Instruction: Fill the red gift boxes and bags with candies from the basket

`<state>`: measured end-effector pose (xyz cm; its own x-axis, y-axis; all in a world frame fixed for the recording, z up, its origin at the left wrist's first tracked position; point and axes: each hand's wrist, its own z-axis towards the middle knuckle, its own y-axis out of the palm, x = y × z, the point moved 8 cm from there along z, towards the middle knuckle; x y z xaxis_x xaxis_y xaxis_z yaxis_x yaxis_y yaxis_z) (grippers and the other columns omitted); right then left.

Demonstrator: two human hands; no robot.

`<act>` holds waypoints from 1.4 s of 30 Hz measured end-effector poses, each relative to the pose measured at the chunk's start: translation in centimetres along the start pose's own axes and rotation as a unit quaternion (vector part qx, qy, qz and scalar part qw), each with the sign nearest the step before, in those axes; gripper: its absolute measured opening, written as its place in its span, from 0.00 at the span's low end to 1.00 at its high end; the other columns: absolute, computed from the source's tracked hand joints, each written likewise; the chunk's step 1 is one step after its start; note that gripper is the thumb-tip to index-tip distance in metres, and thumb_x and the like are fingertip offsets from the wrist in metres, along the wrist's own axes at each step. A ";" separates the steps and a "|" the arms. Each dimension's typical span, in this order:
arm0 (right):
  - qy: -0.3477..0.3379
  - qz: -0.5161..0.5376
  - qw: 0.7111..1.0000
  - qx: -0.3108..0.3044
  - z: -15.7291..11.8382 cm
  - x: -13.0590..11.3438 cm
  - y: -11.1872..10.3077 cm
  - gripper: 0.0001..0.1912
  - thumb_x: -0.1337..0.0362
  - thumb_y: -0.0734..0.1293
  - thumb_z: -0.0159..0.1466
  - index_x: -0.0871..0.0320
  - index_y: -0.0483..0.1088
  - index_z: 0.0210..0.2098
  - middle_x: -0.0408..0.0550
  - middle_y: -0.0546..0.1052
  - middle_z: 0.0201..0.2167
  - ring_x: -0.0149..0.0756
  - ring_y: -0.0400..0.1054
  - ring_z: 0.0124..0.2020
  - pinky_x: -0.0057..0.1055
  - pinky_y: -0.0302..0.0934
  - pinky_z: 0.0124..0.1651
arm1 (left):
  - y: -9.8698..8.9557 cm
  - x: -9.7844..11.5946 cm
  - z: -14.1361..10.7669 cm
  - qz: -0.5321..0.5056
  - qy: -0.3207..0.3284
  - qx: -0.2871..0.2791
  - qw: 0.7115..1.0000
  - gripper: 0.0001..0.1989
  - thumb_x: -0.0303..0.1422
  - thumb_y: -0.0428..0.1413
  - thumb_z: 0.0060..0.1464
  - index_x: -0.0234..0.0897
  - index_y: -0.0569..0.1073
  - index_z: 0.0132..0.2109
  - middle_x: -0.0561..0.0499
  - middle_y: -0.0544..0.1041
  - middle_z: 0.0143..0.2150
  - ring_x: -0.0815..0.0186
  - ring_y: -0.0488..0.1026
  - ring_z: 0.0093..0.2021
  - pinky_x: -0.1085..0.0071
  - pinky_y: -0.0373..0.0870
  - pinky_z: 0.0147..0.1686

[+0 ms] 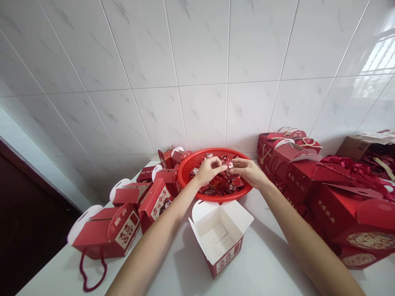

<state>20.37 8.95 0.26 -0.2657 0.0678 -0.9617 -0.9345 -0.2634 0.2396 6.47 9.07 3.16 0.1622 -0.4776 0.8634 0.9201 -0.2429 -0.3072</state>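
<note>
Over a red plastic basket (182,170) full of wrapped candies, my two hands meet. My left hand (208,170) is closed, thumb and fingers pinched on a red wrapped candy (227,163). From the other side, my right hand (248,172) has its fingers drawn together at the same candy's edge; its grip is partly hidden. Several more candies (237,182) in red and dark wrappers lie below. In front of the basket stands an open box (226,259), red outside and white inside, its flaps spread and nothing inside it.
Red gift boxes (109,230) with handles stand at the left of the white table (262,259). More red boxes (336,213) are stacked at the right, near dark red cords (342,166) and a cardboard carton (354,147). A tiled wall (203,115) rises behind the basket.
</note>
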 end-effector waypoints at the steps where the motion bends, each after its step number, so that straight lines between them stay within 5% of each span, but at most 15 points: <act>1: 0.003 -0.004 1.000 -0.009 0.0 0.0 0.2 0.19 0.67 0.80 0.38 0.58 0.79 0.31 0.44 0.80 0.30 0.32 0.72 0.31 0.31 0.66 0.39 | -0.1 0.0 0.0 -0.002 0.000 0.004 1.000 0.17 0.41 0.63 0.47 0.37 0.64 0.28 0.57 0.66 0.27 0.70 0.64 0.29 0.72 0.63 0.31; 15: 0.037 0.049 0.998 0.004 -0.3 -0.2 0.2 0.18 0.60 0.81 0.41 0.57 0.72 0.27 0.38 0.74 0.24 0.28 0.67 0.26 0.27 0.61 0.31 | 0.1 0.6 -0.2 -0.014 0.012 -0.002 1.000 0.21 0.39 0.67 0.42 0.37 0.61 0.27 0.59 0.62 0.26 0.72 0.63 0.27 0.74 0.63 0.30; 22: 0.022 0.005 1.000 0.006 -0.4 -0.4 0.6 0.20 0.61 0.82 0.39 0.58 0.75 0.28 0.40 0.76 0.25 0.28 0.68 0.26 0.27 0.61 0.29 | 0.5 -0.4 -0.1 -0.041 -0.002 -0.020 0.999 0.22 0.34 0.69 0.41 0.37 0.67 0.41 0.52 0.76 0.36 0.67 0.75 0.35 0.70 0.71 0.37; 26: 0.004 0.006 0.999 0.032 -0.2 -0.3 0.1 0.21 0.61 0.83 0.38 0.58 0.76 0.29 0.41 0.77 0.27 0.29 0.69 0.28 0.27 0.64 0.31 | 0.7 -0.8 -0.2 -0.010 -0.007 -0.031 0.999 0.19 0.35 0.67 0.44 0.37 0.68 0.42 0.52 0.77 0.35 0.66 0.75 0.35 0.69 0.71 0.38; 30: -0.009 0.081 0.994 0.068 -0.1 -0.4 -1.0 0.18 0.63 0.82 0.40 0.55 0.73 0.26 0.41 0.78 0.29 0.36 0.73 0.36 0.34 0.71 0.39 | 2.5 -2.1 -0.8 0.123 -0.057 -0.149 0.979 0.11 0.38 0.65 0.45 0.37 0.72 0.31 0.52 0.78 0.31 0.63 0.75 0.33 0.70 0.69 0.34; 33: -0.007 0.130 0.989 0.067 0.1 -0.4 -1.5 0.16 0.65 0.81 0.43 0.54 0.71 0.26 0.41 0.78 0.29 0.40 0.74 0.40 0.43 0.73 0.45 | 4.4 -4.1 -2.1 0.227 -0.115 -0.300 0.919 0.04 0.32 0.64 0.41 0.40 0.77 0.28 0.52 0.80 0.30 0.62 0.74 0.29 0.70 0.67 0.30; 35: -0.009 0.141 0.988 0.070 0.2 -0.4 -1.8 0.15 0.66 0.79 0.45 0.54 0.71 0.26 0.41 0.78 0.29 0.41 0.75 0.40 0.44 0.73 0.46 | 5.0 -5.0 -2.6 0.259 -0.139 -0.349 0.890 0.06 0.29 0.61 0.40 0.43 0.79 0.30 0.53 0.81 0.31 0.62 0.74 0.27 0.70 0.66 0.29; 38: -0.008 0.134 0.989 0.064 0.4 -0.3 -1.9 0.13 0.66 0.78 0.48 0.54 0.70 0.28 0.42 0.79 0.30 0.41 0.76 0.40 0.41 0.73 0.45 | 5.5 -5.4 -2.5 0.268 -0.129 -0.362 0.884 0.09 0.28 0.58 0.40 0.44 0.80 0.31 0.54 0.81 0.30 0.63 0.73 0.25 0.71 0.64 0.26; 42: 0.001 0.132 0.989 0.063 0.5 0.0 -1.9 0.12 0.67 0.77 0.49 0.54 0.71 0.28 0.43 0.79 0.30 0.41 0.77 0.39 0.35 0.73 0.39 | 5.6 -4.7 -1.6 0.227 -0.069 -0.304 0.923 0.04 0.28 0.60 0.38 0.43 0.76 0.21 0.55 0.75 0.19 0.66 0.66 0.17 0.72 0.59 0.20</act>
<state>22.00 9.92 -0.10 -0.5041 0.0109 -0.8636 -0.8546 -0.1506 0.4970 10.29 8.60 -3.27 0.5641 -0.5440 0.6212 0.3842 -0.4930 -0.7806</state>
